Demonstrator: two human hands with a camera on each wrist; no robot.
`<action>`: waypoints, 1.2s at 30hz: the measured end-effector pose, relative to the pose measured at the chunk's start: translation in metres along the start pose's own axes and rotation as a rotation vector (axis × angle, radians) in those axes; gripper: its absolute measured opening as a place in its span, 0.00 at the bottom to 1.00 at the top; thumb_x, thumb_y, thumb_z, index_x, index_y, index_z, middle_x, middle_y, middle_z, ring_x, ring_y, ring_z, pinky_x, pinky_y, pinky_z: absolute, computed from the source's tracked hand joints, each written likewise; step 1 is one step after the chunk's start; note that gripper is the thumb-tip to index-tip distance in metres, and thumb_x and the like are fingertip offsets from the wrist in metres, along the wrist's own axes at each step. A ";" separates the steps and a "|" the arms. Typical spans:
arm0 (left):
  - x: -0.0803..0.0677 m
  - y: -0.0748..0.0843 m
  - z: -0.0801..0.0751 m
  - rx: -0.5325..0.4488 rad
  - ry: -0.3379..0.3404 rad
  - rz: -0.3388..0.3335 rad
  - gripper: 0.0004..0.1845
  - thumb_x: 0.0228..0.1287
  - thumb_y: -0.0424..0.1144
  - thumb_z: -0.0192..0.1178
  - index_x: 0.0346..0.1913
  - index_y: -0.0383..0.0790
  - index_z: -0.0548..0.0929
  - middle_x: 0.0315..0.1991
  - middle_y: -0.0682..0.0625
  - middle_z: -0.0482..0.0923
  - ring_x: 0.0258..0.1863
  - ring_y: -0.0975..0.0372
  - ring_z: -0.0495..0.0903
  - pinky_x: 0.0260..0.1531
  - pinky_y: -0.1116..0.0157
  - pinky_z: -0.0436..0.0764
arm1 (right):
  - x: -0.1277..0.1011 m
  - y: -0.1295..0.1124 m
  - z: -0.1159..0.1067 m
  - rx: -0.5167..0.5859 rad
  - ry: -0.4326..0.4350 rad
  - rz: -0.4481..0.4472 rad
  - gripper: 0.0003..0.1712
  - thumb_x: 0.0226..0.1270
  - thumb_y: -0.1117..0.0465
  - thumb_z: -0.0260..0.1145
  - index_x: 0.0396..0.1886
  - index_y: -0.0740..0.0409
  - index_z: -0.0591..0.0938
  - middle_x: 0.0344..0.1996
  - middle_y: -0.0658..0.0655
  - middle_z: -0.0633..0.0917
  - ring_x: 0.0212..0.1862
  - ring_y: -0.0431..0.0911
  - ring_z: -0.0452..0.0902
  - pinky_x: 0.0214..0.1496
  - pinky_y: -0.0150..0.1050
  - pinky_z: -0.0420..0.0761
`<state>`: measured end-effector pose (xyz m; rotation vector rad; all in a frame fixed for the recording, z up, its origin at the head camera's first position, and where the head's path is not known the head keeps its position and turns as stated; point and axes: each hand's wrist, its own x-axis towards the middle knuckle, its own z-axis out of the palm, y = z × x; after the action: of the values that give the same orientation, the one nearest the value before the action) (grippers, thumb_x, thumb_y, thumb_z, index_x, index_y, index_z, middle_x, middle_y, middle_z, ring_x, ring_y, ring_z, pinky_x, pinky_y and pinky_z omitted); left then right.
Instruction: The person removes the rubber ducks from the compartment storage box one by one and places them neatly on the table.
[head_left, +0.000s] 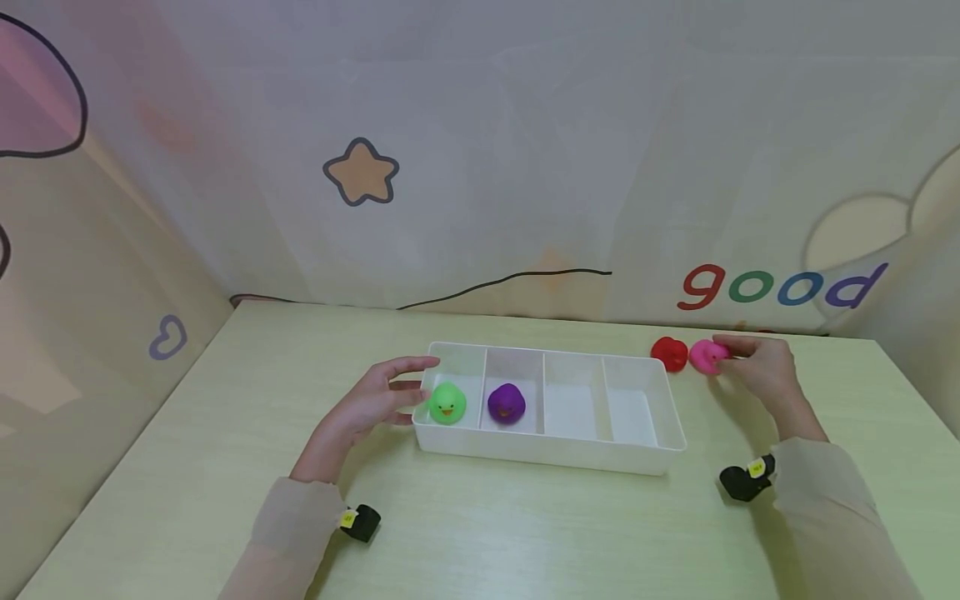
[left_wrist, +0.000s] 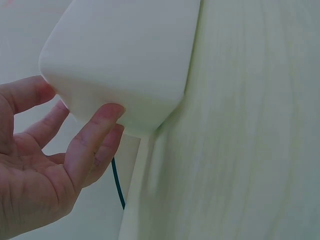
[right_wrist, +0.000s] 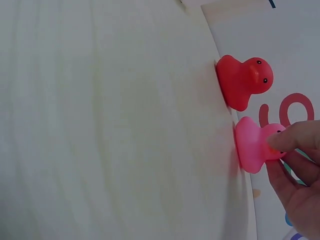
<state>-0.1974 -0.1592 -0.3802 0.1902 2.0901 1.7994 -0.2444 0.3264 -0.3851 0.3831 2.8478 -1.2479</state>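
Pink duck (right_wrist: 255, 144), glossy rubber, sits pinched in the right hand (head_left: 759, 371) beside the red duck (head_left: 669, 353); the left hand (head_left: 371, 407) rests open-fingered against the smooth white tray (head_left: 555, 454).

- Head view looks forward and down over the counter (head_left: 525, 533), taking in both hands.
- Left wrist view sits close at the tray (left_wrist: 120, 55) end.
- Right wrist view sits close to the pink duck (right_wrist: 255, 145), shared with the head view.

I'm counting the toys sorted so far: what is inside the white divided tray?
The white divided tray holds a green duck in its leftmost compartment and a purple duck in the next. The two right compartments show only bare floor; the near wall hides a thin strip.
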 end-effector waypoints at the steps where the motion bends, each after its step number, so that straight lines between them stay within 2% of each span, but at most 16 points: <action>1: 0.000 0.000 0.000 0.001 0.001 -0.002 0.26 0.60 0.29 0.55 0.62 0.38 0.68 0.63 0.40 0.61 0.58 0.45 0.64 0.41 0.51 0.79 | 0.000 0.000 0.000 -0.002 -0.002 0.000 0.25 0.63 0.65 0.59 0.60 0.66 0.70 0.55 0.72 0.72 0.56 0.62 0.65 0.34 0.23 0.71; 9: 0.000 0.001 0.000 0.007 -0.004 -0.010 0.26 0.61 0.29 0.55 0.63 0.38 0.67 0.62 0.40 0.62 0.59 0.46 0.65 0.42 0.51 0.78 | -0.003 0.000 -0.001 0.005 -0.015 -0.001 0.25 0.63 0.66 0.58 0.60 0.65 0.69 0.56 0.71 0.71 0.59 0.63 0.61 0.44 0.35 0.72; 16: 0.000 0.001 0.000 0.000 0.000 -0.015 0.25 0.60 0.29 0.55 0.62 0.38 0.68 0.63 0.41 0.61 0.58 0.46 0.65 0.42 0.51 0.78 | -0.001 0.002 -0.001 -0.003 -0.011 -0.005 0.26 0.62 0.65 0.60 0.61 0.64 0.69 0.56 0.72 0.71 0.57 0.63 0.62 0.39 0.31 0.72; 19: 0.000 0.001 0.000 -0.002 -0.001 -0.017 0.25 0.60 0.29 0.55 0.63 0.38 0.68 0.63 0.41 0.61 0.59 0.46 0.65 0.42 0.51 0.78 | -0.002 0.002 -0.001 0.003 0.013 -0.008 0.27 0.61 0.63 0.61 0.61 0.63 0.69 0.57 0.71 0.70 0.58 0.63 0.63 0.41 0.34 0.77; 22: -0.001 0.001 0.000 0.003 0.005 -0.018 0.25 0.60 0.29 0.55 0.62 0.38 0.68 0.63 0.41 0.61 0.59 0.46 0.65 0.41 0.51 0.78 | -0.004 0.001 -0.001 0.025 0.042 -0.049 0.28 0.60 0.62 0.63 0.61 0.62 0.70 0.59 0.69 0.68 0.59 0.62 0.62 0.47 0.33 0.77; 25: 0.000 0.000 0.000 0.013 0.009 -0.016 0.25 0.60 0.29 0.55 0.62 0.38 0.68 0.63 0.41 0.61 0.59 0.45 0.64 0.41 0.51 0.78 | -0.008 -0.003 -0.002 0.049 0.065 -0.106 0.29 0.59 0.62 0.64 0.61 0.62 0.70 0.60 0.66 0.67 0.60 0.59 0.63 0.48 0.28 0.74; 29: 0.000 -0.001 -0.001 0.018 0.008 -0.011 0.25 0.60 0.29 0.55 0.62 0.39 0.68 0.63 0.42 0.60 0.60 0.45 0.63 0.41 0.51 0.78 | -0.016 -0.011 -0.003 0.085 0.062 -0.164 0.30 0.59 0.63 0.64 0.62 0.64 0.69 0.61 0.67 0.66 0.61 0.60 0.62 0.51 0.31 0.71; 30: 0.000 -0.002 -0.001 0.018 0.008 -0.010 0.25 0.60 0.29 0.55 0.62 0.39 0.68 0.64 0.42 0.60 0.60 0.45 0.63 0.41 0.51 0.79 | -0.016 -0.012 -0.003 0.096 0.057 -0.181 0.31 0.59 0.64 0.64 0.62 0.65 0.68 0.61 0.68 0.66 0.61 0.61 0.62 0.52 0.34 0.70; 33: 0.001 -0.003 -0.001 0.015 0.006 -0.007 0.25 0.60 0.29 0.55 0.62 0.39 0.68 0.63 0.42 0.60 0.59 0.45 0.63 0.41 0.51 0.79 | -0.010 -0.003 0.001 0.119 0.062 -0.166 0.31 0.60 0.59 0.64 0.64 0.56 0.68 0.62 0.63 0.67 0.62 0.57 0.62 0.50 0.28 0.71; 36: 0.001 -0.003 -0.001 0.012 0.001 -0.001 0.25 0.60 0.30 0.56 0.62 0.39 0.68 0.64 0.42 0.60 0.60 0.45 0.63 0.41 0.51 0.79 | 0.001 0.013 0.005 0.127 0.075 -0.203 0.32 0.59 0.54 0.66 0.64 0.47 0.69 0.62 0.58 0.68 0.62 0.54 0.63 0.48 0.25 0.72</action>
<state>-0.1984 -0.1599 -0.3831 0.1916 2.1020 1.7868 -0.2427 0.3311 -0.3981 0.1475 2.9401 -1.4836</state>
